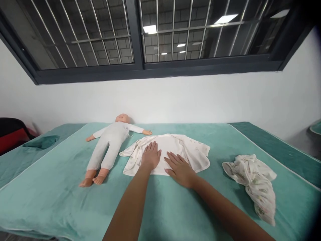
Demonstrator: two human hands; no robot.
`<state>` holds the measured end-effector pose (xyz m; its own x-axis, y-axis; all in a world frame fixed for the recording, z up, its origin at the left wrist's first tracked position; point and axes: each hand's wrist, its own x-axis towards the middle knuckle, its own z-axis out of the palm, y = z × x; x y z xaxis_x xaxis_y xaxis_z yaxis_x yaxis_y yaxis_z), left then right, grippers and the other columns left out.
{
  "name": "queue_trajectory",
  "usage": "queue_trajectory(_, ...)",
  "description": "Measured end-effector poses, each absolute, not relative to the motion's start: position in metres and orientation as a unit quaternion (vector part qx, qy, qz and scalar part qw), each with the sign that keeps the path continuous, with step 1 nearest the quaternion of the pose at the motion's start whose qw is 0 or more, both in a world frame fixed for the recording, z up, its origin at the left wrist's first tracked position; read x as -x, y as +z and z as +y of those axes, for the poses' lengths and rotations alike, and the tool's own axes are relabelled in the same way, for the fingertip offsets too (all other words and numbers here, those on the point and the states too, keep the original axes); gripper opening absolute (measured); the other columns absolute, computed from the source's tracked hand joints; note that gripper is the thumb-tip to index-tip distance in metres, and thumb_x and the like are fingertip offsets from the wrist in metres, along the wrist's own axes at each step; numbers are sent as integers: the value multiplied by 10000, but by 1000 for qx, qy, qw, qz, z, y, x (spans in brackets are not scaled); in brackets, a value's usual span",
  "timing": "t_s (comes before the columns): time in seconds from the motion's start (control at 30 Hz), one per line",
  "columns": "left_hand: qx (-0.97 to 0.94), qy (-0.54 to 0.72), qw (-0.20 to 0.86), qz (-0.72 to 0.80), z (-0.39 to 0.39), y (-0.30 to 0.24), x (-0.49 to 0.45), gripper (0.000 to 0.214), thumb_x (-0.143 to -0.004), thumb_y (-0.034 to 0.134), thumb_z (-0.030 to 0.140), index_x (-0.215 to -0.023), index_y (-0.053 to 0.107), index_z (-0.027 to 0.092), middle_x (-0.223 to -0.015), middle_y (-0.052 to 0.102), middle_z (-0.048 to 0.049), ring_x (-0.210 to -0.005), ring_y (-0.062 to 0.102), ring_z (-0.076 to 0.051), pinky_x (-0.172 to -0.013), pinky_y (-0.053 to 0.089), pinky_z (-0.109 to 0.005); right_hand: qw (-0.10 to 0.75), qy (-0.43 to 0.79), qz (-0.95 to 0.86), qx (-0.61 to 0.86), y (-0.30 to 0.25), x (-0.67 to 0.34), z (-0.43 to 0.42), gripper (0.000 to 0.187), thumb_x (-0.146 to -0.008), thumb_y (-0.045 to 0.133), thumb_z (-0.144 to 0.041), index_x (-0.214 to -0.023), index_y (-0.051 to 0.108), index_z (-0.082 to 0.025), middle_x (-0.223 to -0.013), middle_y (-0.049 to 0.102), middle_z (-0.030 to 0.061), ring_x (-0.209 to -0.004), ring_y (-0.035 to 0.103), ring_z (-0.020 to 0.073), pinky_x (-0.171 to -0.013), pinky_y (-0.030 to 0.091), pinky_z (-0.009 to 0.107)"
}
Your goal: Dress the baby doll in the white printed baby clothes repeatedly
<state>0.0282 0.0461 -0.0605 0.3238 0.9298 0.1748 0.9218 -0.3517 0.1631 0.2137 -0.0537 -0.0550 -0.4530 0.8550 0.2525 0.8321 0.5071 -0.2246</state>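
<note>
A small white baby shirt (173, 143) with a faint print lies spread open on the green bed cover. Flat on its left half rests my left hand (151, 156), fingers stretched forward. My right hand (181, 169) presses on the lower right part of the shirt, its fingers a little spread. Neither hand grips anything. To the left, a baby doll (110, 140) in a white body lies on its back with arms out, one hand near the shirt's upper left edge.
A crumpled printed baby garment (253, 180) lies on the right of the bed (62, 197). A dark green cloth (41, 142) and a red and black object (12, 135) are at the far left. Behind the bed stand a white wall and a barred window (140, 72).
</note>
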Motion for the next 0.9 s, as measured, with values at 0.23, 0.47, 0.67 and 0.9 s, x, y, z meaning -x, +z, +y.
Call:
queue_trajectory(0.23,-810,123,13,573,44,-59,-28,578,-987,210,428,-1494,338,184,-1594,254,-46,-1479,188,-221,-1205,153,-421,190,46,-821,537,-58,-214,-103,528,-996,345,-427,-1470,401,-202,-1566,291,74,-1456,261,221,-1173,269,446)
queue_trajectory(0.47,-823,103,12,558,38,-55,-29,594,-989,194,399,-1489,336,111,-1589,249,-116,-1477,186,-267,-1199,159,-468,235,55,-770,591,-72,-199,-138,528,-976,375,-408,-1478,395,-243,-1545,329,35,-1433,312,243,-1164,319,474)
queue_trajectory(0.67,-897,35,30,440,26,-22,19,525,-946,377,506,-1399,481,263,-1543,376,-40,-1439,300,-239,-1175,240,-432,296,151,-749,573,-64,-182,-126,507,-923,468,-391,-1426,457,-328,-1467,470,21,-1363,436,249,-1113,399,468)
queue_trajectory(0.9,-790,166,-77,586,60,35,158,494,-973,347,396,-1413,424,185,-1588,262,-112,-1472,191,-286,-1172,212,-472,396,329,-692,506,0,-83,20,438,-933,457,-428,-1332,508,-254,-1416,535,43,-1274,532,194,-1040,449,329)
